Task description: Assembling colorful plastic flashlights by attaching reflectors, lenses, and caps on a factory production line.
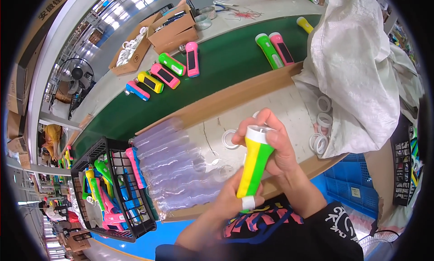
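A yellow and green flashlight (254,163) is held upright in front of me, tilted slightly, its wide head at the top. My left hand (226,200) wraps around the lower body; white tape circles one of its fingers. The fingers of my right hand (282,148) close around the white ring (256,134) on the head. Behind my hands, a loose white ring (229,139) and a clear round lens (224,171) lie in a shallow cardboard tray (217,103). Rows of stacked clear lenses (169,166) fill the tray's left side.
A black crate (134,231) of colourful flashlights stands at the left. Beyond the tray, more flashlights (172,64) lie on the green belt (221,66). A white sack (352,71) bulges at the right, with loose rings (324,121) beside it. Open cardboard boxes (174,37) sit farther back.
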`<action>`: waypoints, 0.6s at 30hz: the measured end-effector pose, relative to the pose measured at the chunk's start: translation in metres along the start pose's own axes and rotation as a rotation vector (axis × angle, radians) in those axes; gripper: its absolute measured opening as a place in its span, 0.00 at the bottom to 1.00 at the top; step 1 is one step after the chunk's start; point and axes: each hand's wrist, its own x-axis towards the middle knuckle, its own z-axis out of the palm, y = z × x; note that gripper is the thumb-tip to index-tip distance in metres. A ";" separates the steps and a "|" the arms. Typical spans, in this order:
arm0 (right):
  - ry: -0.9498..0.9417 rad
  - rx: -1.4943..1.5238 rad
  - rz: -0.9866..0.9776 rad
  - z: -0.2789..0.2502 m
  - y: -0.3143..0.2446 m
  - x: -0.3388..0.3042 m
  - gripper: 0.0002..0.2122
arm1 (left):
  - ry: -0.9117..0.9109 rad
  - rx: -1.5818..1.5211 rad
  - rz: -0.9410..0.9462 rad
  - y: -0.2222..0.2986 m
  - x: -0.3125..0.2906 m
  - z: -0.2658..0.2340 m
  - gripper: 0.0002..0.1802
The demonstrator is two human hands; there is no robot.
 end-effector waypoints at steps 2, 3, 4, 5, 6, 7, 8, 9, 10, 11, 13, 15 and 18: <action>-0.047 0.053 -0.068 0.003 -0.004 -0.003 0.17 | -0.059 -0.091 -0.032 0.003 -0.001 0.014 0.36; -0.045 0.054 -0.069 0.001 -0.005 -0.004 0.17 | -0.081 -0.168 -0.029 0.001 -0.001 0.017 0.36; -0.100 0.119 -0.069 -0.001 -0.006 -0.005 0.17 | -0.105 -0.243 -0.028 -0.001 -0.002 0.020 0.35; -0.154 0.183 -0.071 -0.003 -0.007 -0.006 0.18 | -0.109 -0.240 -0.034 -0.004 -0.002 0.020 0.35; -0.149 0.182 -0.078 -0.007 -0.005 -0.008 0.18 | -0.203 -0.370 -0.063 -0.009 -0.003 0.020 0.37; -0.218 0.351 -0.065 -0.009 0.004 -0.008 0.16 | -0.281 -0.499 -0.084 -0.012 -0.005 0.019 0.38; -0.288 0.520 -0.053 -0.009 0.010 -0.006 0.14 | -0.482 -0.757 -0.174 -0.010 -0.009 0.023 0.40; -0.330 0.631 -0.071 -0.007 0.016 -0.002 0.14 | -0.471 -0.752 -0.170 -0.013 -0.008 0.024 0.40; -0.331 0.634 -0.074 -0.009 0.018 -0.001 0.14 | -0.490 -0.820 -0.154 -0.017 -0.006 0.024 0.40; -0.326 0.656 -0.064 -0.010 0.022 -0.001 0.14 | -0.508 -0.886 -0.136 -0.018 -0.004 0.024 0.41; -0.315 0.676 -0.060 -0.012 0.021 -0.002 0.13 | -0.471 -0.880 -0.128 -0.016 -0.003 0.025 0.40; -0.197 0.593 -0.062 -0.012 0.009 -0.006 0.12 | -0.293 -0.602 -0.119 -0.010 -0.002 0.025 0.37; -0.017 0.095 -0.051 -0.017 -0.005 -0.008 0.15 | 0.058 0.384 0.108 -0.004 0.008 0.007 0.31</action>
